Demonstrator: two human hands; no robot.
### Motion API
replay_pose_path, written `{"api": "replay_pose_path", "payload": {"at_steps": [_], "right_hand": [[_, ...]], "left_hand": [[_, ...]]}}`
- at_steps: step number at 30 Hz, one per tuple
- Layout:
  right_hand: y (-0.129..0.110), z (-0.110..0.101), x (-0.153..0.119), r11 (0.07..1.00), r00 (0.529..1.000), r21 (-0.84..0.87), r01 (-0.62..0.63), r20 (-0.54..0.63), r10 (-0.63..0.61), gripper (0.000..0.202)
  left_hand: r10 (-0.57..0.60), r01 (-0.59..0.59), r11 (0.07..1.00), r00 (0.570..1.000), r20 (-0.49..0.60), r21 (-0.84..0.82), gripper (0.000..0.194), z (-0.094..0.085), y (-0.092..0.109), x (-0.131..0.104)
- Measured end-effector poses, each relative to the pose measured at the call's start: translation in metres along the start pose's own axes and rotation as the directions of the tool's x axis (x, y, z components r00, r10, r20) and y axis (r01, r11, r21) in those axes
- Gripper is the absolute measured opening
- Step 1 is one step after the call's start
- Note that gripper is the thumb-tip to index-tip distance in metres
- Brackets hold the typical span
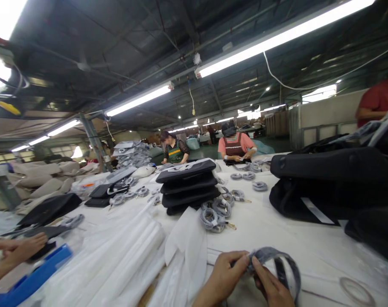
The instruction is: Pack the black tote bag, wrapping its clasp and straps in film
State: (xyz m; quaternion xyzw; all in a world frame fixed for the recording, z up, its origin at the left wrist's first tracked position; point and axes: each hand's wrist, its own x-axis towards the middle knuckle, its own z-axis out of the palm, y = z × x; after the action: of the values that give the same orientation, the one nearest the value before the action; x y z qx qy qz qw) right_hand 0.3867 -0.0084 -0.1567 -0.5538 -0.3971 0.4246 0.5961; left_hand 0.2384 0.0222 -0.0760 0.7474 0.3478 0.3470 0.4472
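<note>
Grey and black strap (266,253) at five o'clock, white desk (254,221), black bag (328,164) at three, blue plastic object (40,277) at eight, yellow-striped green apron (172,156), pale-dotted black sleeve (182,146)

1 held strap coil (293,268), approx. 4 ctr-stacked blk pcs (191,186), 2 aproned co-wkrs (235,146), 1 pale ring (343,285)

Glossy plast.-wrapped strap (295,273), matt cloth stack (190,186)

Left hand (224,273) curled, thumb and forefinger pinching, right hand (272,285) angled inward, fingertips close, hands bare
</note>
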Motion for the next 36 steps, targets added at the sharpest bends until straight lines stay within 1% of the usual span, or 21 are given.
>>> {"api": "replay_pose_path", "payload": {"at_steps": [3, 5, 9, 11, 13, 16, 18, 19, 21, 22, 23, 24, 26, 28, 29, 30, 32, 34, 36], "right_hand": [[-0.011, 0.01, -0.006, 1.0, 0.999, -0.013, 0.003, -0.052, -0.004, 0.054], [-0.018, 0.018, -0.013, 1.0, 0.998, -0.013, 0.007, -0.065, -0.008, 0.055], [-0.029, 0.027, -0.021, 0.994, 0.99, -0.004, 0.109, -0.087, -0.109, 0.053], [-0.03, 0.028, -0.019, 0.996, 0.995, 0.031, 0.081, -0.067, -0.079, 0.052], [-0.029, 0.029, -0.017, 0.999, 1.0, 0.039, 0.021, -0.017, -0.02, 0.052], [-0.036, 0.028, -0.016, 0.999, 0.996, -0.029, -0.027, 0.086, 0.029, 0.046], [-0.05, 0.022, -0.02, 0.995, 0.985, -0.096, -0.026, 0.168, 0.042, 0.034], [-0.06, 0.015, -0.024, 0.99, 0.978, -0.142, -0.006, 0.207, 0.036, 0.028], [-0.084, -0.008, -0.034, 0.952, 0.967, -0.291, 0.1, 0.252, -0.025, 0.021], [-0.095, -0.024, -0.041, 0.895, 0.96, -0.403, 0.19, 0.268, -0.083, 0.021], [-0.106, -0.043, -0.048, 0.814, 0.954, -0.519, 0.26, 0.265, -0.136, 0.02], [-0.113, -0.064, -0.056, 0.749, 0.96, -0.607, 0.265, 0.236, -0.149, 0.02], [-0.119, -0.107, -0.075, 0.639, 0.986, -0.751, 0.167, 0.111, -0.127, 0.019], [-0.11, -0.143, -0.095, 0.487, 0.998, -0.873, 0.028, -0.002, -0.06, 0.015], [-0.102, -0.156, -0.105, 0.415, 0.999, -0.909, -0.036, -0.046, -0.013, 0.014], [-0.093, -0.166, -0.114, 0.357, 0.996, -0.93, -0.084, -0.078, 0.032, 0.016], [-0.074, -0.175, -0.129, 0.294, 0.99, -0.946, -0.14, -0.126, 0.067, 0.023], [-0.06, -0.175, -0.137, 0.276, 0.985, -0.946, -0.172, -0.161, 0.062, 0.025], [-0.054, -0.173, -0.138, 0.273, 0.98, -0.941, -0.197, -0.186, 0.066, 0.023]], "left_hand": [[0.047, -0.047, 0.998, 0.999, -0.018, -0.033, 0.046, 0.001, -0.003, 0.003], [0.043, -0.045, 0.999, 0.998, -0.043, -0.029, 0.043, 0.002, -0.009, 0.004], [0.001, -0.001, 1.0, 0.999, -0.053, -0.006, 0.047, -0.003, -0.029, 0.009], [-0.02, 0.02, 1.0, 0.998, -0.052, 0.007, 0.048, -0.007, -0.04, 0.015], [-0.035, 0.035, 0.999, 0.999, -0.042, 0.0, 0.048, -0.009, -0.05, 0.019], [-0.052, 0.052, 0.998, 0.998, -0.029, -0.023, 0.05, -0.011, -0.058, 0.02], [-0.049, 0.048, 0.998, 0.999, -0.024, -0.028, 0.051, -0.011, -0.058, 0.018], [-0.041, 0.041, 0.999, 0.999, -0.022, -0.026, 0.051, -0.011, -0.057, 0.017], [-0.027, 0.026, 0.999, 0.999, -0.025, -0.021, 0.051, -0.01, -0.055, 0.017], [-0.024, 0.023, 0.999, 0.999, -0.032, -0.022, 0.05, -0.01, -0.055, 0.016], [-0.021, 0.02, 0.999, 0.999, -0.039, -0.026, 0.05, -0.009, -0.054, 0.016], [-0.017, 0.015, 0.999, 0.999, -0.047, -0.031, 0.05, -0.009, -0.054, 0.017], [-0.001, -0.001, 1.0, 0.998, -0.057, -0.03, 0.051, -0.008, -0.055, 0.017], [0.017, -0.018, 1.0, 0.998, -0.055, -0.02, 0.053, -0.007, -0.056, 0.018], [0.024, -0.025, 1.0, 0.998, -0.053, -0.016, 0.053, -0.006, -0.056, 0.018], [0.029, -0.03, 0.999, 0.998, -0.054, -0.016, 0.053, -0.006, -0.057, 0.018], [0.036, -0.037, 0.999, 0.998, -0.059, -0.021, 0.052, -0.005, -0.056, 0.018], [0.042, -0.044, 0.999, 0.997, -0.065, -0.02, 0.051, -0.005, -0.056, 0.018], [0.047, -0.048, 0.999, 0.997, -0.066, -0.016, 0.051, -0.005, -0.055, 0.017]]}}
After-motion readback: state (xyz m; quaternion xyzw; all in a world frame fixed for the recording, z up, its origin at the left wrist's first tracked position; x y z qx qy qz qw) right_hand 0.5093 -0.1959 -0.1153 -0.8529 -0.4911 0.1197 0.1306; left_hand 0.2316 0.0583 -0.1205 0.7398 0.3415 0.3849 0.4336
